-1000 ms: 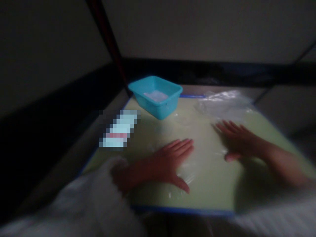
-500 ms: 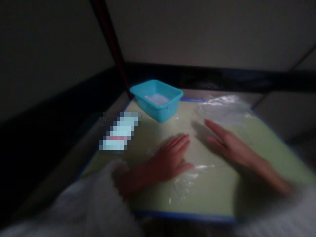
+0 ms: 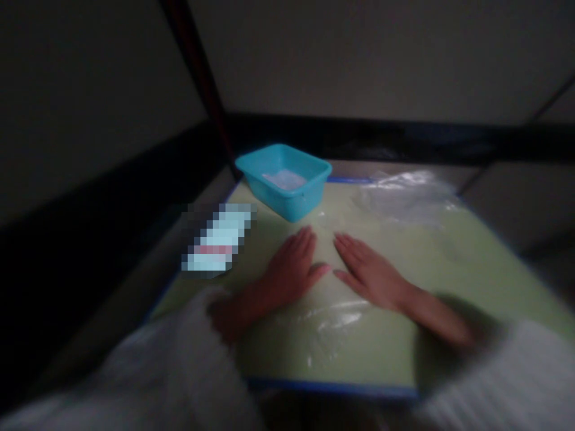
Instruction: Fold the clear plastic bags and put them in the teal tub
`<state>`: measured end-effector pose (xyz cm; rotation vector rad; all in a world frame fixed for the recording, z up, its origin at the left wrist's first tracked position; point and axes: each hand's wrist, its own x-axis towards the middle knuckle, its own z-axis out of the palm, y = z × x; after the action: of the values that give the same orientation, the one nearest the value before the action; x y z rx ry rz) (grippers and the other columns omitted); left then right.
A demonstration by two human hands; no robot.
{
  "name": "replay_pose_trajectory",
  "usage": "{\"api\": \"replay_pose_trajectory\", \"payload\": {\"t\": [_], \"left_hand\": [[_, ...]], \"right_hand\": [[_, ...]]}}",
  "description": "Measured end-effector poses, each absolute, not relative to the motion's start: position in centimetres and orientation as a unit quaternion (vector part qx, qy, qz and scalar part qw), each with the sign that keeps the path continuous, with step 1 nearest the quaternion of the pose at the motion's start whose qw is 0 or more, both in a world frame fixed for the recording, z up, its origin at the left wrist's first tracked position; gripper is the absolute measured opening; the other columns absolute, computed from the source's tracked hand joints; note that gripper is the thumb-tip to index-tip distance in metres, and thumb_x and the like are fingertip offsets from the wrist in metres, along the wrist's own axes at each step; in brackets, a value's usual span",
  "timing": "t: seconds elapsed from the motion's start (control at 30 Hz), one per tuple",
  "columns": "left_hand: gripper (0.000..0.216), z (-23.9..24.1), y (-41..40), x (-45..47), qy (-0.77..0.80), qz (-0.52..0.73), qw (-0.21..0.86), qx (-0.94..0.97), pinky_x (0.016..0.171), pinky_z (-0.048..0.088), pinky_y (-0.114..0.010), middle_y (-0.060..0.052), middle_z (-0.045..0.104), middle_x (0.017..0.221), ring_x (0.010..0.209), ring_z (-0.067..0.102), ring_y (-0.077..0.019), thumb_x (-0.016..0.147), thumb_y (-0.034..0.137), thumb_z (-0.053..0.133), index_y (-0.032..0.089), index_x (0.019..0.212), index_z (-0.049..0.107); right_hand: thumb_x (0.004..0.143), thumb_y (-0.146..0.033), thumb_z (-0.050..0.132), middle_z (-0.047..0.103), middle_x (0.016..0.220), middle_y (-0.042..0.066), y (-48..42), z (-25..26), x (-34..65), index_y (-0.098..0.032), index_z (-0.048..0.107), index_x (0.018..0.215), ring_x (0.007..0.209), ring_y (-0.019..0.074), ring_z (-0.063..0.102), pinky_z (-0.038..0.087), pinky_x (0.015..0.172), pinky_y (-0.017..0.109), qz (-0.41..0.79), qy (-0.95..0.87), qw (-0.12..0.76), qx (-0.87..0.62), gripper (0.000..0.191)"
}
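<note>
A clear plastic sheet or bag (image 3: 339,323) lies spread on the yellow-green tabletop, its near part creased and shiny. My left hand (image 3: 290,266) rests palm down on it, fingers stretched out and thumb pointing right. Opposite, my right hand (image 3: 371,272) also lies flat, fingers extended toward the far left. The two thumbs nearly meet, with a narrow gap between the hands. Neither hand holds anything. How far the clear plastic reaches under the palms is hard to make out.
A turquoise plastic basin (image 3: 299,203) with something whitish inside stands at the far left of the table (image 3: 485,299). More crumpled clear plastic (image 3: 408,194) lies at the far right. A pixelated pale object (image 3: 218,239) is near the left edge. Walls stand close behind.
My right hand has moved left and come down flat beside the left one. My left hand has shifted slightly left and away from me, its fingers now pointing more forward.
</note>
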<state>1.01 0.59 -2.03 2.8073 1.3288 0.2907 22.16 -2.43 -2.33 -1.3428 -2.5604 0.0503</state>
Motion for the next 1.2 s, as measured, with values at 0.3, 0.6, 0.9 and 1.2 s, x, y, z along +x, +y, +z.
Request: {"api": "replay_pose_trajectory", "payload": {"t": [0.3, 0.6, 0.9, 1.2], "left_hand": [[0.067, -2.1, 0.6, 0.1, 0.444, 0.082, -0.008, 0.892, 0.114, 0.022, -0.042, -0.022, 0.027, 0.149, 0.140, 0.023, -0.0288, 0.093, 0.050, 0.032, 0.000, 0.138, 0.034], [0.073, -1.7, 0.5, 0.1, 0.446, 0.062, 0.002, 0.893, 0.115, 0.020, -0.041, -0.023, 0.024, 0.149, 0.141, 0.019, -0.0301, 0.092, 0.054, 0.031, -0.003, 0.139, 0.030], [0.075, -2.1, 1.8, -1.0, 0.435, 0.084, 0.022, 0.896, 0.114, 0.022, -0.046, -0.024, 0.023, 0.150, 0.141, 0.020, -0.0313, 0.090, 0.056, 0.037, 0.000, 0.140, 0.030], [0.083, -2.1, -1.1, 1.7, 0.405, 0.128, -0.001, 0.905, 0.114, 0.024, -0.045, -0.027, 0.024, 0.148, 0.140, 0.021, -0.0330, 0.087, 0.063, 0.035, -0.004, 0.137, 0.032]], "right_hand": [[0.092, -0.062, 0.022, 0.026, 0.150, 0.020, -2.1, -2.6, 24.7, -0.001, 0.032, 0.142, 0.139, 0.0279, 0.023, 0.023, 0.114, 0.044, 0.002, -0.845, 0.099, -0.525, 0.080], [0.083, -0.075, 0.026, 0.021, 0.152, 0.017, -2.1, -1.8, 28.3, -0.006, 0.021, 0.147, 0.140, 0.0300, 0.015, 0.017, 0.115, 0.045, 0.065, -0.821, 0.067, -0.564, 0.094], [0.086, -0.070, 0.028, 0.023, 0.151, 0.018, -2.7, 0.2, 28.1, -0.007, 0.028, 0.145, 0.140, 0.0305, 0.018, 0.019, 0.113, 0.050, 0.069, -0.815, 0.073, -0.570, 0.086], [0.093, -0.052, 0.036, 0.032, 0.148, 0.017, -3.1, 0.6, 22.8, -0.011, 0.032, 0.144, 0.138, 0.0253, 0.028, 0.024, 0.112, 0.049, 0.022, -0.855, 0.168, -0.491, 0.065]]}}
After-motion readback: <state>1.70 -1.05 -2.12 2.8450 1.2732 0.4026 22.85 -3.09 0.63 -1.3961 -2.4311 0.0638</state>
